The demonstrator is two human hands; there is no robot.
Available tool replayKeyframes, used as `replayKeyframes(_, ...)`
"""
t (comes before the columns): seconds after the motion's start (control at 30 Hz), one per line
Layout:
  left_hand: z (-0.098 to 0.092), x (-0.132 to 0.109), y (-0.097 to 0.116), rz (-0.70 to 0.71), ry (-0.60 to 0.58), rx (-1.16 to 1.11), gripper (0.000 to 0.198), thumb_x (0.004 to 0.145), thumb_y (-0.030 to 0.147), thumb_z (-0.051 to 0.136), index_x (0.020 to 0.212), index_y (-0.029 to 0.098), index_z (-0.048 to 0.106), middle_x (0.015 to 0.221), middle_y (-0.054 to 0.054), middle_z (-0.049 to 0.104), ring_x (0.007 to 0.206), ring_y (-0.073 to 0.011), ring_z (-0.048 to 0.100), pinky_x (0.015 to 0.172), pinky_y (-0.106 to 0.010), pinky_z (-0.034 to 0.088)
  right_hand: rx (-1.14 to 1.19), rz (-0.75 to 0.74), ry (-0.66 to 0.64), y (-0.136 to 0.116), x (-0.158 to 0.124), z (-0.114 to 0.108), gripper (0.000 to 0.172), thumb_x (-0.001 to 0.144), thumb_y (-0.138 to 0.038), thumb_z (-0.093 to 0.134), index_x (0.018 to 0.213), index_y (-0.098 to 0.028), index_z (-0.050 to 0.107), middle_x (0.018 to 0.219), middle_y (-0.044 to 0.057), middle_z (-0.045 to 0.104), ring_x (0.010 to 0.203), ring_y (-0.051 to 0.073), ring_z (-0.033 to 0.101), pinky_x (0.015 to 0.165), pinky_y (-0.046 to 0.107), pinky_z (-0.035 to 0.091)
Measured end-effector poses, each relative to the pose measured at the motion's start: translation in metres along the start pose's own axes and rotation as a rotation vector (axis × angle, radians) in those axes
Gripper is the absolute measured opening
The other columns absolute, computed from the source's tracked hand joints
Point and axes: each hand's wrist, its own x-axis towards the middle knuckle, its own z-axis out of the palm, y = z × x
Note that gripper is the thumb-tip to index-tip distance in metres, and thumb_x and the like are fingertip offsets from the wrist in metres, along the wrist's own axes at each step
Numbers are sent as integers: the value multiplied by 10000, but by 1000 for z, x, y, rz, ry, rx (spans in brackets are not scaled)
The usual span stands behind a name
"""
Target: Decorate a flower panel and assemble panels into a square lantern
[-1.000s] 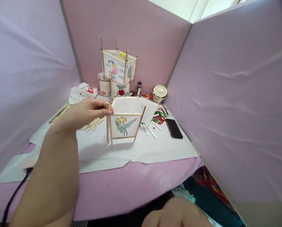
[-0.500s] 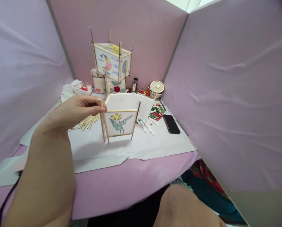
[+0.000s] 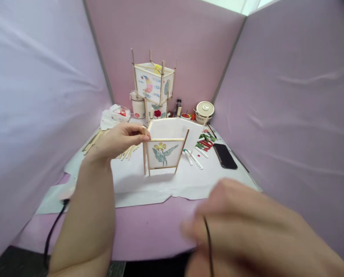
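My left hand [image 3: 122,137] is closed in a pinch on the upper left corner of a stick-framed paper panel set [image 3: 163,156], where two stick ends meet. Its front panel shows a yellow flower with green leaves; white panels spread out behind it. Close to the camera, my right hand [image 3: 243,227] is smeared by motion, its fingers looking pressed together. A thin dark cord [image 3: 209,242] hangs from them, its upper end hidden by blur. Behind the panels rises a finished-looking paper lantern [image 3: 147,82] with a moon picture, above a rose panel [image 3: 157,114].
Loose wooden sticks [image 3: 92,140] lie to the left. Right of the panels are white pens [image 3: 196,161], red-handled scissors [image 3: 206,145] and a black phone [image 3: 225,156]. A lidded pot [image 3: 205,110] and a white canister [image 3: 137,107] stand at the back. Pink and lilac walls enclose the table.
My right hand has come up from the lower edge into view with the dark cord. The view has shifted, moving the scene rightward; my left hand keeps its pinch on the panel corner.
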Motion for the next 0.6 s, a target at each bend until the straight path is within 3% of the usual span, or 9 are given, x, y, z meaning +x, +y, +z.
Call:
replayKeyframes(0.07,0,-2,2,5,-3,-32,182,789,358,626,782,180,664,791,-7,612,718,-127,500,645,-248,383,-133,-106,83,17,35,7,148,790,-447,733,864,-319,720,778,10,658,703,166,599,610,314,452)
replayKeyframes(0.13,0,-4,6,21,-15,-58,189,785,359,631,745,175,647,810,-19,621,762,-144,532,686,-260,414,-270,-138,66,32,72,13,137,801,-396,738,829,-264,712,768,11,656,699,162,594,634,302,442)
replayKeyframes(0.27,-1,-8,14,72,-12,-46,254,776,365,643,631,164,585,822,-25,612,762,-144,541,698,-267,434,-519,-139,-106,46,132,20,168,797,-373,740,803,-210,701,801,17,661,725,166,590,636,276,398)
replayKeyframes(0.43,-2,-11,11,115,-7,-26,234,782,382,644,675,176,618,753,-2,566,733,-134,519,663,-256,422,-771,-162,-328,40,177,32,179,742,-352,758,833,-205,713,835,39,683,769,198,600,577,270,350)
replayKeyframes(0.6,-2,-12,8,73,-43,-68,193,754,378,655,781,189,631,784,-3,590,791,-155,548,720,-279,453,-935,-166,-502,28,204,49,231,647,-354,790,810,-203,729,757,45,672,733,208,601,573,285,361)
